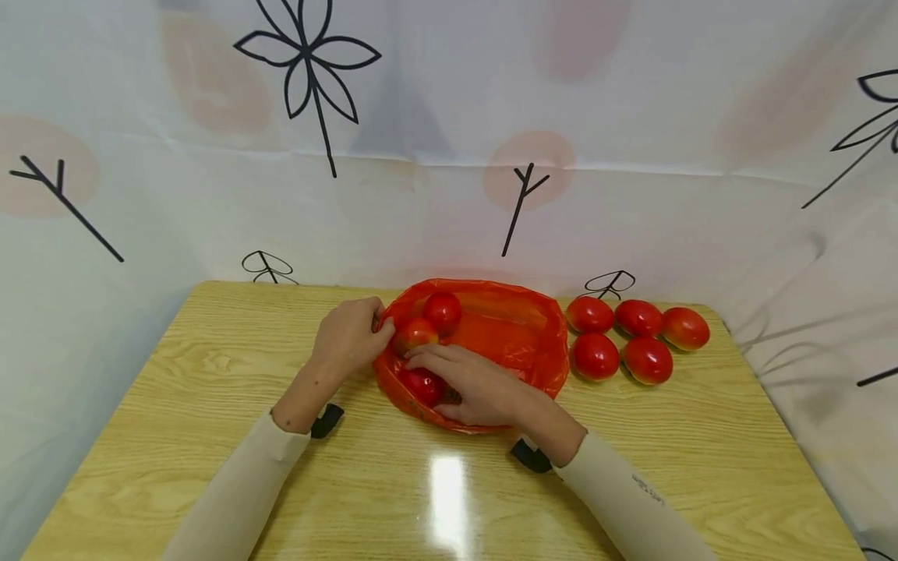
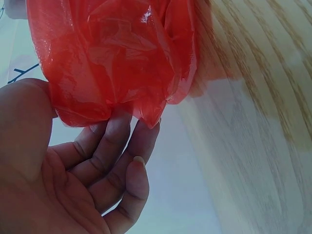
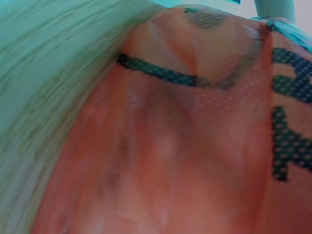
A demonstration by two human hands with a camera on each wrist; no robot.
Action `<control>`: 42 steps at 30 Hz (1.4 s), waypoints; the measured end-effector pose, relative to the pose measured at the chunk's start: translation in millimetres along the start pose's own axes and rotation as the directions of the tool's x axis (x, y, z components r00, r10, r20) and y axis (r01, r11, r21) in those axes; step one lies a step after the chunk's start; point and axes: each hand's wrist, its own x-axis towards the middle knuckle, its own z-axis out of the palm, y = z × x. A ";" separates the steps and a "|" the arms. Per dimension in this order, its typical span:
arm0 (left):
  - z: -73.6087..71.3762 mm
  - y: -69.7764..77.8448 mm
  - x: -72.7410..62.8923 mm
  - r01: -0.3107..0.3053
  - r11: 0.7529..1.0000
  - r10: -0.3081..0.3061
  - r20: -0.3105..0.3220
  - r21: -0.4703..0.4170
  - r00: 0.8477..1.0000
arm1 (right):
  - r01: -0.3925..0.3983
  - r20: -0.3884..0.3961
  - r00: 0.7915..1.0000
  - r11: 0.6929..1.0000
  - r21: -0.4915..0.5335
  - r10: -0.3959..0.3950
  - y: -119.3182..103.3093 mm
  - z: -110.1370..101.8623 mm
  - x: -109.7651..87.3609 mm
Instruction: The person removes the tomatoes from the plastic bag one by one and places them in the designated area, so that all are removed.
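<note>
A red plastic bag (image 1: pixel 501 339) lies spread wide on the table, its mouth facing up. My left hand (image 1: pixel 348 335) pinches its left rim; in the left wrist view the fingers (image 2: pixel 114 146) are at the gathered red film. Inside the bag, my right hand (image 1: pixel 477 386) reaches down at the near left, its fingers and thumb curved around a red apple (image 1: pixel 421 386). Two more apples, one orange-red (image 1: pixel 415 335) and one deeper red (image 1: pixel 443 313), sit in the bag's left part. Bag film with dark print (image 3: pixel 170 146) hides the right hand in its wrist view.
On the table to the right of the bag sit several shiny red apples (image 1: pixel 596 357) in two rows. The wood-patterned table (image 1: pixel 210 374) ends at the back against a white cloth (image 1: pixel 435 218) with plant drawings.
</note>
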 end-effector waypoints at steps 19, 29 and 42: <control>0.5 -0.2 -0.9 -0.001 1.000 0.001 0.005 0.007 1.000 | 0.050 -0.037 0.998 0.997 -0.063 -0.053 3.2 1.5 -2.9; 0.8 0.1 -0.4 -0.002 1.000 0.002 0.004 0.010 1.000 | 0.051 -0.050 0.997 0.997 -0.055 -0.054 6.7 -3.5 -8.7; 0.3 -0.6 -0.4 -0.005 1.000 0.005 0.006 0.014 1.000 | 0.024 -0.073 0.997 1.000 -0.009 -0.025 3.0 -16.0 -19.1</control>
